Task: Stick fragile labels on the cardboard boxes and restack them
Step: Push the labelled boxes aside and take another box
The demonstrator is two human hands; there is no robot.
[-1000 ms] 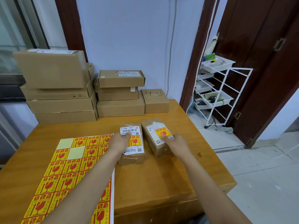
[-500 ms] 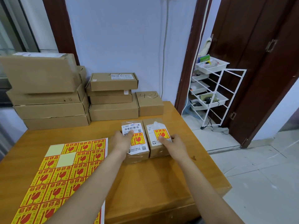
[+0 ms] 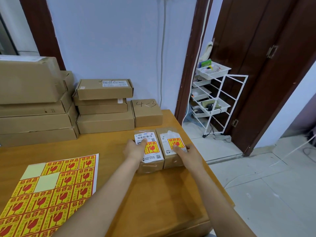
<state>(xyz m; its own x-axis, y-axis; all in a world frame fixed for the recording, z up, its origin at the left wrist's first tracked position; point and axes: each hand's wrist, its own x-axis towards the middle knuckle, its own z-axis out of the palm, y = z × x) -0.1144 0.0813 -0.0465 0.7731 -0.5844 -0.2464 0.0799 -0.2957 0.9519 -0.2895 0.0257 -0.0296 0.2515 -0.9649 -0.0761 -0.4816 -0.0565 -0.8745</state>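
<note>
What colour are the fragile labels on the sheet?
Yellow with red print, on the label sheet; head view.

1. The place looked like a room in a home used for packing parcels: pale blue walls, dark wooden door (image 3: 266,69) and frames, tiled floor.
2. A wooden table (image 3: 164,189) held stacked cardboard boxes (image 3: 104,106) and a sheet of fragile labels (image 3: 51,199).
3. A white wire rack (image 3: 217,100) of household oddments stood by the doorway.

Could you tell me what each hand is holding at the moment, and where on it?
The left hand holds the left small box at its left side, thumb on top. The right hand holds the right small box at its right side, a finger on its fragile label.
</note>
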